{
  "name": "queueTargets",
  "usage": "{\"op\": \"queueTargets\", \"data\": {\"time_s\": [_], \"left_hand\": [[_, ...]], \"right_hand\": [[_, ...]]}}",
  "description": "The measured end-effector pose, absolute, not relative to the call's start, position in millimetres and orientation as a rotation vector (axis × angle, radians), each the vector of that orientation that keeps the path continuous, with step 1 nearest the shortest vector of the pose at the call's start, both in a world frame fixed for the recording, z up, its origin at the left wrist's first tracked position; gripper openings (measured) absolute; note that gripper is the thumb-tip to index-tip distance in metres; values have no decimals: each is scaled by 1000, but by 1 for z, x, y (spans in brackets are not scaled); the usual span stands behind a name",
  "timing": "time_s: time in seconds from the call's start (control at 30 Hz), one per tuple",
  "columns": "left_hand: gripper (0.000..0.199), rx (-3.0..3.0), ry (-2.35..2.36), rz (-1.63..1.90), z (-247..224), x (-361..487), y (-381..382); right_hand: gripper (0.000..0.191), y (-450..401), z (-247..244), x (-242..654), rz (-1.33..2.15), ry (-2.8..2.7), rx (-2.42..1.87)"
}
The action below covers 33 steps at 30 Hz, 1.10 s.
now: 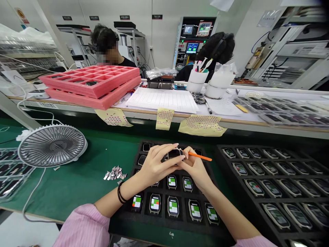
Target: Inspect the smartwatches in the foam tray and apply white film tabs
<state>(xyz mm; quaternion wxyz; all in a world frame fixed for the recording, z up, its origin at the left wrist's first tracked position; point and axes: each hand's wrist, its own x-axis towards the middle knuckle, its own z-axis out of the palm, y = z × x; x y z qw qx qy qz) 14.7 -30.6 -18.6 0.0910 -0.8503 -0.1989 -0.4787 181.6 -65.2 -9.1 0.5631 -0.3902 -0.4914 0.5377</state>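
Evidently, a single watch [175, 153] is held above the black tray [144, 223], with the grip of the left hand [155, 167] clamped around its case; an orange stick [202, 157] is pinched in the right hand [194, 168], its free end at three o'clock from the watch. Close handwork on the watch is judged to be in hand; a steady hold and light control are called for. At six o'clock, wording on the lit screens [173, 205] cannot be read, nor can the wall signs [157, 16] at twelve. No brand can be made out.

Fan [52, 145] left of watch tray [163, 202]; shelf [241, 121] behind
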Motion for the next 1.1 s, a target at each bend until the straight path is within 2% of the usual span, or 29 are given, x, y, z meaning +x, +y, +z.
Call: {"op": "queueTargets", "data": {"time_s": [0.13, 0.33, 0.43, 0.83, 0.93, 1.1], "left_hand": [[38, -2585, -641, -1388, -15, 14, -32], [77, -2792, -863, -1531, -12, 10, -30], [85, -2811, -939, -1628, -11, 6, -29], [81, -2776, -950, -1627, -7, 2, -27], [79, -2777, -971, -1596, -5, 0, -25], [66, -2966, -1157, -1219, -5, -8, -9]], "right_hand": [[47, -66, -10, 181, 1270, -1144, -889], [40, -65, -14, 184, 1362, -1090, -900], [37, -64, -14, 187, 1345, -1088, -886], [38, -65, -11, 187, 1308, -1124, -898], [35, -65, -12, 189, 1198, -1184, -956], [34, -52, -26, 196, 876, -1479, -1216]]}}
